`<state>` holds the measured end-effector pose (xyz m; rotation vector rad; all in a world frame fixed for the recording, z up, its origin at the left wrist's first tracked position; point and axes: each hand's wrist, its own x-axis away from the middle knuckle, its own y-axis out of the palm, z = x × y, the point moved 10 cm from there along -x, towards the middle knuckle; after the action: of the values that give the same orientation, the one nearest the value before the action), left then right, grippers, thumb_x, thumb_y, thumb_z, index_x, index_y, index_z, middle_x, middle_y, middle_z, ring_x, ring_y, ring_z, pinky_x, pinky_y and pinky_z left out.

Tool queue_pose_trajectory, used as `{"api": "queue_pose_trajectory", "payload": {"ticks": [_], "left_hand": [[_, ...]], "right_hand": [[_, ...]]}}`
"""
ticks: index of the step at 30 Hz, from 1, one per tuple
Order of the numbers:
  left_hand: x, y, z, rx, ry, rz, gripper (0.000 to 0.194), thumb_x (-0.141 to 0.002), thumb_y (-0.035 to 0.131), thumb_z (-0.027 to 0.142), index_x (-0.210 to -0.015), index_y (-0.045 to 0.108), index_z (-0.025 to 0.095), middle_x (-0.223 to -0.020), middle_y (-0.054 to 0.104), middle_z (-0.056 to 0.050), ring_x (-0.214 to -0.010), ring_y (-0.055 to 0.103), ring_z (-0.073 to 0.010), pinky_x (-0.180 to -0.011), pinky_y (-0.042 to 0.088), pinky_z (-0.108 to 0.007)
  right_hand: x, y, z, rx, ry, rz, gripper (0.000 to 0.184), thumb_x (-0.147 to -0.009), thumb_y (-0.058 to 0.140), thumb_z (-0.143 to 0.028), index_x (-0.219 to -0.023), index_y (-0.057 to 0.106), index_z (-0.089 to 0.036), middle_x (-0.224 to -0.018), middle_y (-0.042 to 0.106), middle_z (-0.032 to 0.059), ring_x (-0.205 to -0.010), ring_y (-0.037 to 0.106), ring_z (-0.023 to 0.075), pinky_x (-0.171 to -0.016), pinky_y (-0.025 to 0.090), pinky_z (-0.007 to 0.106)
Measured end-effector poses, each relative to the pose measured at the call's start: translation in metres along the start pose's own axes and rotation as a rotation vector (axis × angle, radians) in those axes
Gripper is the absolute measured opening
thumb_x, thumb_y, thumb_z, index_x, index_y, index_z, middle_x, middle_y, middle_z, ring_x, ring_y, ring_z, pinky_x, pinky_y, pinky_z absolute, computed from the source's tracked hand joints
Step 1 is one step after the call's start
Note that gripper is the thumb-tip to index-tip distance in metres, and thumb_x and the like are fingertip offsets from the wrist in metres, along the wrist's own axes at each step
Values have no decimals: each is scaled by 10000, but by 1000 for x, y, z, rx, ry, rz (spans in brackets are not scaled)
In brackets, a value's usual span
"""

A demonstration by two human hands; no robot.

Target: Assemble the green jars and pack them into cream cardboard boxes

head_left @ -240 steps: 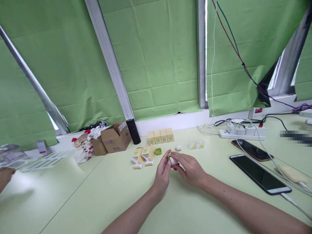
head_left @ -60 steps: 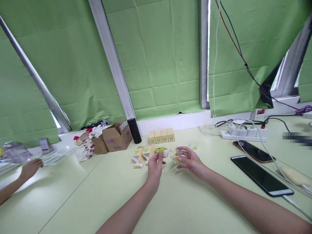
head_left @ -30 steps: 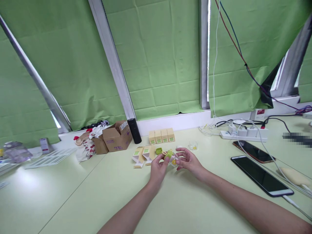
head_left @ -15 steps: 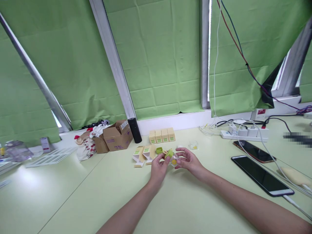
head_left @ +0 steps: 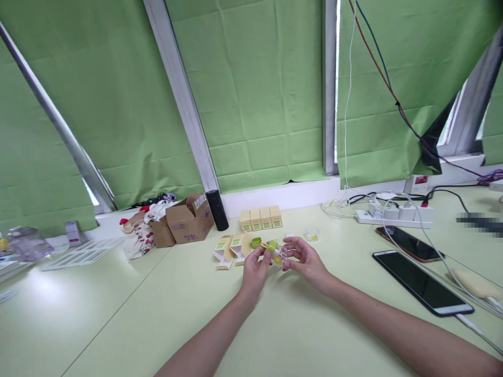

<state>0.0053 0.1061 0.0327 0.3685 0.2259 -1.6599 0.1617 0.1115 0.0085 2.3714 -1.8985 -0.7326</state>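
Note:
Just above the pale green table [head_left: 165, 314], my left hand [head_left: 254, 267] pinches a small green and white piece [head_left: 271, 247]. My right hand [head_left: 304, 259] holds a small clear plastic case with a yellow spot [head_left: 280, 257] against it, fingers curled around the case. The two hands meet in front of a row of small beige boxes with green labels [head_left: 261, 218]. Two opened beige cartons [head_left: 230, 250] and a loose green cap [head_left: 256, 242] lie just left of my hands. Another clear case [head_left: 312, 235] sits behind my right hand.
A brown cardboard box [head_left: 189, 225], a black cylinder [head_left: 217, 210] and a patterned bag [head_left: 137, 235] stand at the back left. Two phones [head_left: 422, 283] and a power strip with cables [head_left: 393, 213] lie to the right. White trays [head_left: 82, 253] rest at far left.
My right hand has brought the clear case up against the green and white piece in my left hand. Another person's hand, seen earlier at far left, is gone.

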Motion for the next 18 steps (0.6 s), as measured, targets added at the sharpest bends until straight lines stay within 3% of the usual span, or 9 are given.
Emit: {"api": "queue_pose_trajectory", "payload": {"ticks": [13, 18], "left_hand": [[-2, -4, -7, -61, -14, 4, 544, -795, 808, 621, -1037, 761, 136, -1015, 758, -111, -935, 693, -236, -772, 549, -300], [-1, -3, -11, -100, -25, -3, 580, -777, 816, 635, -1076, 776, 139, -1089, 758, -133, -998, 696, -263, -817, 559, -333]], "right_hand": [[2, 2, 8, -43, 81, -28, 671, -646, 968, -401, -1192, 596, -282, -1067, 634, 36, -927, 695, 232, -864, 615, 463], [6, 10, 6, -28, 87, -110, 693, -696, 943, -420, -1259, 561, -288, -1172, 643, 63, -936, 704, 225, -902, 588, 459]]}}
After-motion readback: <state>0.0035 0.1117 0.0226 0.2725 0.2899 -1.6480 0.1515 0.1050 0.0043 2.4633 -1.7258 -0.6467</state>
